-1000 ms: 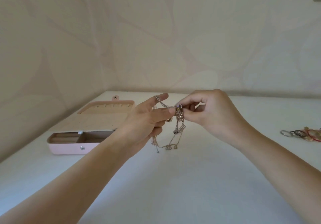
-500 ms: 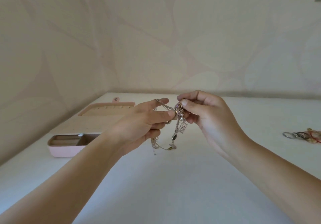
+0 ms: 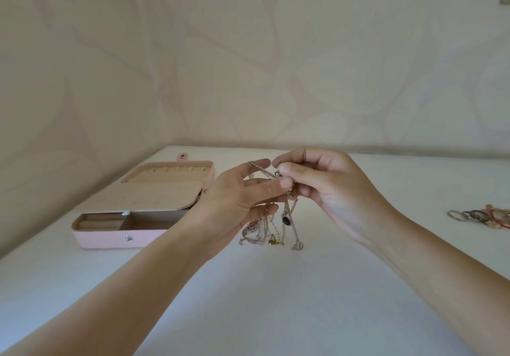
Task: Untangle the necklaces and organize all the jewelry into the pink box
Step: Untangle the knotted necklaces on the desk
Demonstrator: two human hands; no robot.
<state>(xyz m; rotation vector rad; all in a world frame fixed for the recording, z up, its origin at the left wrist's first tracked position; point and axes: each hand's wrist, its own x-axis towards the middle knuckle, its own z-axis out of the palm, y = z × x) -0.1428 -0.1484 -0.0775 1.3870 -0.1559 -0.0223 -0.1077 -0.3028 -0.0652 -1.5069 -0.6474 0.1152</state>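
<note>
A tangle of thin silver and gold necklaces [image 3: 271,228] hangs above the white table between both hands. My left hand [image 3: 240,204] has chains draped over its spread fingers, its thumb pressing the knot. My right hand [image 3: 325,187] pinches the top of the knot between thumb and fingers. Pendants, one with a dark stone [image 3: 287,220], dangle below, their lowest ends close to the table. The pink box [image 3: 116,238] lies open at the left, its beige lid folded back, its compartments showing nothing inside.
A small pile of rings and other jewelry [image 3: 480,215] lies on the table [image 3: 276,300] at the far right. A patterned wall runs behind the table and along its left side.
My right hand has shifted its pinch on the knot and the chains now hang lower and more spread out. The view has tipped so more of the box shows.
</note>
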